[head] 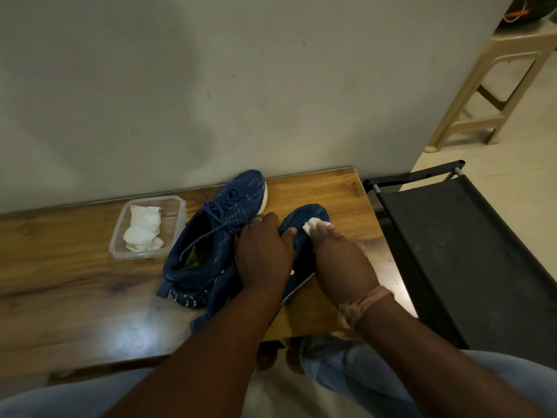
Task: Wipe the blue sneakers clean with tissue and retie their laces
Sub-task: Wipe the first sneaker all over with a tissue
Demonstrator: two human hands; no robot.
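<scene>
The right hand [337, 260] is nearest, and its fingers pinch a small tissue wad [312, 225] against the toe of the near sneaker [304, 218]. At 9 o'clock of it, the left hand [265, 254] grips the middle of this shoe. The 2nd sneaker [217, 233] lies touching it at 10 o'clock on the wooden table [75, 282]. Further at 9 o'clock stands a clear container [177, 206] with folded tissues [143, 229].

Your left hand [265, 254] grips the near sneaker [304, 218] across its middle, while your right hand [337, 257] presses a small wad of tissue [311, 225] onto its toe. The other sneaker [217, 233] lies just beside it on the wooden table [75, 282], laces loose, next to a clear plastic container [147, 227] holding more tissues [144, 229].
</scene>
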